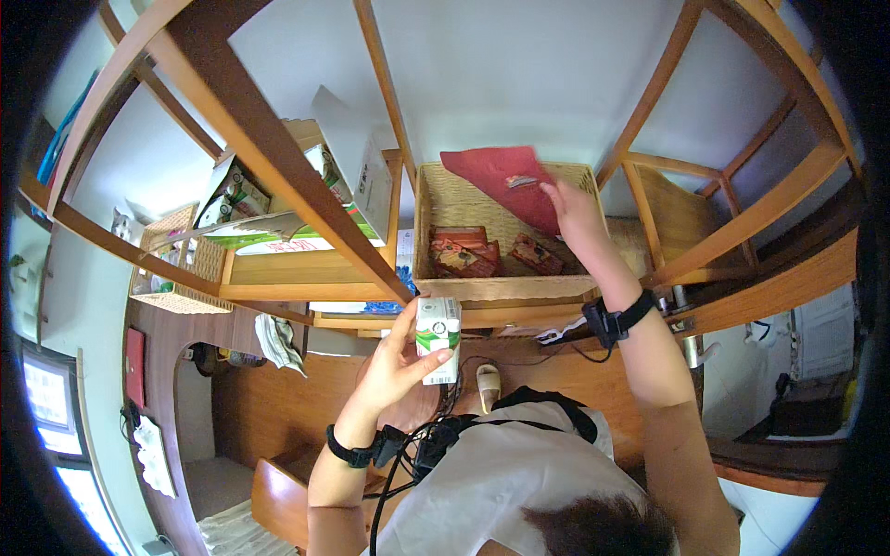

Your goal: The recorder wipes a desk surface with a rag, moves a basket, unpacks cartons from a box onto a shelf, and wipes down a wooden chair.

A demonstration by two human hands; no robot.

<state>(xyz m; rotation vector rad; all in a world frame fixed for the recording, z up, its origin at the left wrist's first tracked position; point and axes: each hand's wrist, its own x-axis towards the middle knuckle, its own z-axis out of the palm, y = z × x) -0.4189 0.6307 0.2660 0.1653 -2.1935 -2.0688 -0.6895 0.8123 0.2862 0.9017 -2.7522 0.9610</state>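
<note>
My left hand grips a small white and green drink carton in front of the shelf edge, fingers on one side and thumb across its face. At the upper right, my right hand has hold of the edge of a flat red bag or sheet. That red piece slants over a woven basket and covers part of its inside. Several red-orange wrapped packets lie on the basket floor, with one packet apart from the others on the right.
An open cardboard box of similar cartons stands on the left shelf. Beyond it sits a smaller woven basket. A wooden post crosses in front of the box. Below are a wooden chair and black cables near my body.
</note>
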